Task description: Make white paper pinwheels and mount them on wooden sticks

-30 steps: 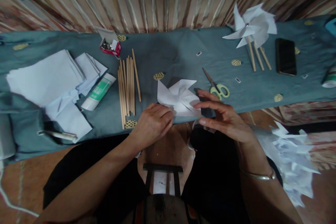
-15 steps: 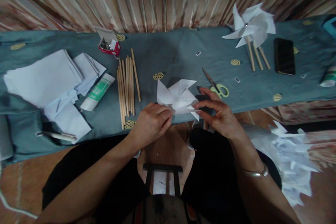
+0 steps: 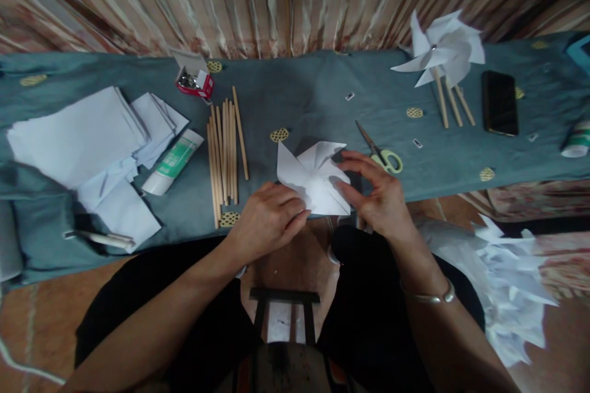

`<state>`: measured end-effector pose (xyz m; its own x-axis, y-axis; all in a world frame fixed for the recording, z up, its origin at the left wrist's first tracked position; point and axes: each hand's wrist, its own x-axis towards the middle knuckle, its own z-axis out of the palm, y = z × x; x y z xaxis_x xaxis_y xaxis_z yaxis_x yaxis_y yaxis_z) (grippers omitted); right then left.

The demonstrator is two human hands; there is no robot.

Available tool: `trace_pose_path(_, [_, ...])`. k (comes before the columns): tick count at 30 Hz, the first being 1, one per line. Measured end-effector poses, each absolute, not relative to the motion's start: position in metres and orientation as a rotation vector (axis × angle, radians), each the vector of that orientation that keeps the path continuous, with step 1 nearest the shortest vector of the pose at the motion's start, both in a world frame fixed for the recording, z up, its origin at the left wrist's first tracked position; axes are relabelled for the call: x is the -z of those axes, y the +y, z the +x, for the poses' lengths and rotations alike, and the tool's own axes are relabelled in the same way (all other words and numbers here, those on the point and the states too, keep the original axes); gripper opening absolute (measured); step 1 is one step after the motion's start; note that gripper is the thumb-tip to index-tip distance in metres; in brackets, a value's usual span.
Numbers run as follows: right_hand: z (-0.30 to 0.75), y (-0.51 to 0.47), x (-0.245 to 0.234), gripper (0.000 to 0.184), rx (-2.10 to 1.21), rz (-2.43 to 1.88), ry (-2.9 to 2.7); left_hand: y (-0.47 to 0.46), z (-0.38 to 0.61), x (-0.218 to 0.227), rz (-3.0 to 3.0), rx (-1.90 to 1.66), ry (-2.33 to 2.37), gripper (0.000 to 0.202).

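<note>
A folded white paper pinwheel (image 3: pixel 318 181) lies at the front edge of the cloth-covered table between my hands. My left hand (image 3: pixel 271 218) is closed on its lower left edge, thumb below and fingers curled over. My right hand (image 3: pixel 375 190) is at its right side, thumb and fingers spread apart, with the fingertips at the right-hand blades. Just beyond that hand lies a pair of scissors (image 3: pixel 380 150) with light green handles. Left of the pinwheel, several wooden sticks (image 3: pixel 225 153) are lined up side by side.
Stacked white paper (image 3: pixel 78 135) and a green-white glue tube (image 3: pixel 173 163) lie left, below a small red box (image 3: pixel 196 83) of metal pins. Pinwheels on sticks (image 3: pixel 437 49) and a black phone (image 3: pixel 500 101) are at right. More folded paper (image 3: pixel 516 288) is piled lower right.
My right thumb and fingers have come off the pinwheel's lower right flap and moved slightly up, spreading. That corner now lies flatter. My left hand keeps its grip.
</note>
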<state>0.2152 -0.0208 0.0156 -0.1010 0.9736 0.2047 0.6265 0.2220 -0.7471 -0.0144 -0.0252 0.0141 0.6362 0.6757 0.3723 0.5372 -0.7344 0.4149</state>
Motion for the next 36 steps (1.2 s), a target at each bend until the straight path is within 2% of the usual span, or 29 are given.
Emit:
trace_pose_path(8, [0.200, -0.018, -0.012, 0.021, -0.373, -1.463, -2.084, -0.007, -0.030, -0.027, 2.266, -0.954, 1.221, 0.016])
trace_pose_path(16, [0.198, -0.018, -0.007, 0.021, -0.222, -1.443, -2.160, 0.005, -0.018, -0.004, 2.320, -0.782, 1.093, 0.032])
trace_pose_path(23, [0.199, -0.019, -0.007, 0.020, -0.238, -1.432, -2.176, 0.003, -0.013, -0.003, 2.330, -0.606, 1.121, 0.034])
trace_pose_path(36, [0.199, -0.019, -0.004, 0.023, -0.239, -1.433, -2.177, 0.005, -0.017, -0.004, 2.333, -0.569, 1.088, 0.033])
